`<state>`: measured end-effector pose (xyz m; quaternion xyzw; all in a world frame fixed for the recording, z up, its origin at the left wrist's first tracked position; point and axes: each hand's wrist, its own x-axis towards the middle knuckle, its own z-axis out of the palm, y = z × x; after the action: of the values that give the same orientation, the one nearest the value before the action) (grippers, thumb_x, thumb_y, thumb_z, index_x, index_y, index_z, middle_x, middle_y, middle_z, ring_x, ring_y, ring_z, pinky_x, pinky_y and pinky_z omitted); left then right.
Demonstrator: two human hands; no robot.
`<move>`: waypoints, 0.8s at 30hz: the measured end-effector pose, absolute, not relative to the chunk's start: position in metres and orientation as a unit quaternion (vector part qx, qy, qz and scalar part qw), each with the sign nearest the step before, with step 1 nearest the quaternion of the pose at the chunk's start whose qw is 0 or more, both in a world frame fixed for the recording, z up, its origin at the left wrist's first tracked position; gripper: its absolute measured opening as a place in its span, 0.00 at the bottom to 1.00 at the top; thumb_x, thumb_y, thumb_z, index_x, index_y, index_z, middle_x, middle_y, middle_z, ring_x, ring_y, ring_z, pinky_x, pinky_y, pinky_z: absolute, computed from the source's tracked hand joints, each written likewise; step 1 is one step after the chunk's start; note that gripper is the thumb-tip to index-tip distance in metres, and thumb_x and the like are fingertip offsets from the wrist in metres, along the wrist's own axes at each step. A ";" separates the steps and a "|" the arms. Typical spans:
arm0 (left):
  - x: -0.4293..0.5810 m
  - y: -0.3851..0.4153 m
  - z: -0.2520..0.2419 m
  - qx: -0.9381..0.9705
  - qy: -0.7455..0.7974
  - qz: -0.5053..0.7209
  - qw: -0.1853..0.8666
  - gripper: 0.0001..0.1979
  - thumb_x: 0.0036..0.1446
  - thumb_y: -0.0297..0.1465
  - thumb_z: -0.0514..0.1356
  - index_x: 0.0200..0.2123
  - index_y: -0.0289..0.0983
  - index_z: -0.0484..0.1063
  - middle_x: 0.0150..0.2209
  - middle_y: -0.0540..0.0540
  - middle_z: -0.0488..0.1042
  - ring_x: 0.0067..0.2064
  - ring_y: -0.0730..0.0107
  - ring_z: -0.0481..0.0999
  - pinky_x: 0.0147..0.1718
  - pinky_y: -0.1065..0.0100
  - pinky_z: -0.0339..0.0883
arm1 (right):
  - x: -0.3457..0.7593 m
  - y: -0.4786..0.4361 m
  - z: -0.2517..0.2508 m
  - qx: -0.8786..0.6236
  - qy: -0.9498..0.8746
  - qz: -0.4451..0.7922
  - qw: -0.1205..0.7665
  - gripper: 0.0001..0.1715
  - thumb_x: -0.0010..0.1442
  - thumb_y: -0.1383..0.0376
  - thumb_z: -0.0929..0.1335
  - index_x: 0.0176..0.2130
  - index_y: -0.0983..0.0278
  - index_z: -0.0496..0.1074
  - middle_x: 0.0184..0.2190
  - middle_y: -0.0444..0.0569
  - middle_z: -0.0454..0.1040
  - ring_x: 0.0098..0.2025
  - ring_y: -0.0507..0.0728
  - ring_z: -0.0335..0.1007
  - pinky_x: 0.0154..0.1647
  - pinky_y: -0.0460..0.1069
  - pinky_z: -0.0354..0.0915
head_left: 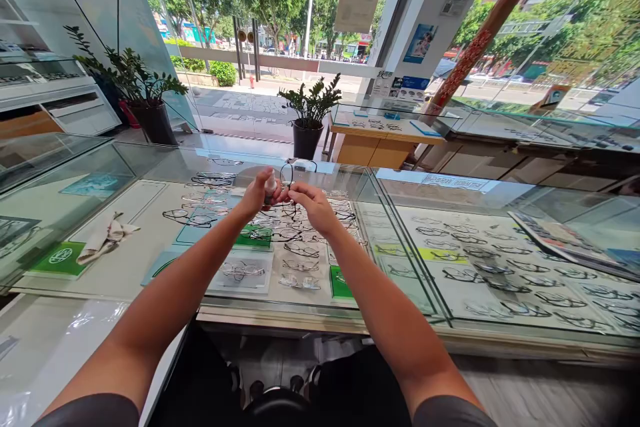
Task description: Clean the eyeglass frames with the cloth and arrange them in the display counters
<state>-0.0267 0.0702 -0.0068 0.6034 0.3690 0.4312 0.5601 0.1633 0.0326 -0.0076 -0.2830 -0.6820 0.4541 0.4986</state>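
My left hand (259,192) grips a small white spray bottle (271,188) upright, its body partly hidden by my fingers. My right hand (309,204) is close beside it, holding a pair of black-framed eyeglasses (287,175) up by the lower part of the frame. The bottle's nozzle points toward the lens, a short gap apart. Both hands hang above the glass top of a display counter (320,170). Rows of eyeglasses (300,250) lie inside the case beneath them.
A folded cloth (106,239) lies at the left of the counter. A second glass case (500,267) with rows of frames adjoins on the right, and a magazine (565,243) rests there. Potted plants (309,110) stand beyond the counter, before the shop windows.
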 end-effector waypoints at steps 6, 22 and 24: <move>-0.026 0.067 -0.006 0.631 0.388 0.418 0.526 0.42 0.54 0.76 0.54 0.19 0.40 0.65 0.18 0.47 0.61 0.19 0.73 0.57 0.18 0.67 0.44 | 0.163 0.031 -0.005 -0.265 -0.684 0.465 0.496 0.19 0.67 0.47 0.73 0.34 0.57 0.81 0.35 0.46 0.79 0.43 0.60 0.73 0.55 0.57 0.71; -0.025 0.060 -0.001 0.642 0.363 0.420 0.529 0.44 0.53 0.78 0.55 0.19 0.41 0.64 0.18 0.48 0.61 0.19 0.74 0.56 0.17 0.68 0.44 | 0.169 0.038 -0.006 -0.283 -0.576 0.540 0.544 0.19 0.62 0.45 0.75 0.39 0.57 0.79 0.41 0.49 0.85 0.45 0.60 0.80 0.46 0.53 0.71; -0.025 0.060 -0.001 0.670 0.359 0.412 0.502 0.45 0.54 0.78 0.54 0.19 0.40 0.65 0.17 0.48 0.61 0.19 0.73 0.57 0.18 0.67 0.46 | 0.169 0.038 -0.005 -0.284 -0.565 0.542 0.553 0.20 0.62 0.44 0.75 0.39 0.57 0.78 0.41 0.49 0.86 0.45 0.60 0.80 0.46 0.53 0.72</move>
<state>-0.0249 0.0597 -0.0005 0.6704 0.3591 0.4115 0.5022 0.1692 0.0382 -0.0047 -0.2839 -0.5655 0.5423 0.5528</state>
